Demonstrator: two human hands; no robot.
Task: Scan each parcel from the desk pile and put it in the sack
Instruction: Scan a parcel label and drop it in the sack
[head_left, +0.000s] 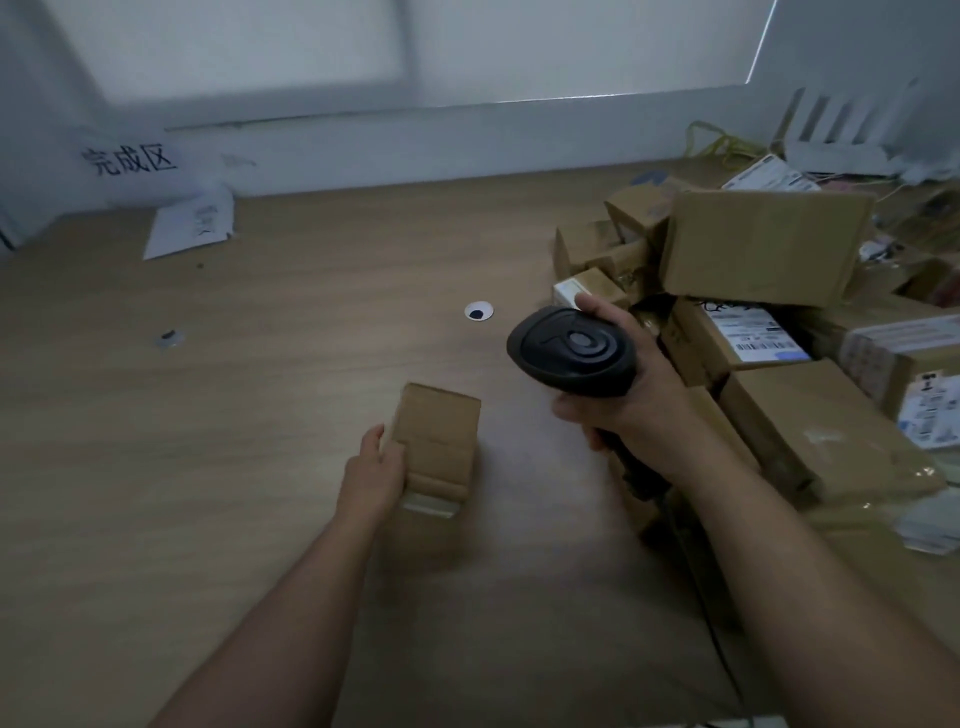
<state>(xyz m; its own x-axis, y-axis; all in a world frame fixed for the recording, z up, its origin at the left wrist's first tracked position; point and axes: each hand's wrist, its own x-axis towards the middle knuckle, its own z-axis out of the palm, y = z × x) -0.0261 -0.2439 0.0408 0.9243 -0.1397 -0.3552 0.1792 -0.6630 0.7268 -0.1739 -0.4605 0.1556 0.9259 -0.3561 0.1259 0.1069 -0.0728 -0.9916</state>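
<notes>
A small brown cardboard parcel (439, 447) is above the wooden desk (249, 415) in the middle of the view. My left hand (371, 475) grips its left side, fingers hidden behind the box. My right hand (631, 384) holds a black handheld scanner (571, 351) by its handle, head pointing left and down, just right of the parcel. A pile of brown parcels (769, 312) with white labels covers the desk's right side. No sack is clearly visible.
A white sheet with black characters (130, 161) hangs at the back left, with a white paper item (189, 228) below it. A round white cable hole (478, 311) sits in the desk. White slatted trays and yellow cords (831, 135) lie at the back right.
</notes>
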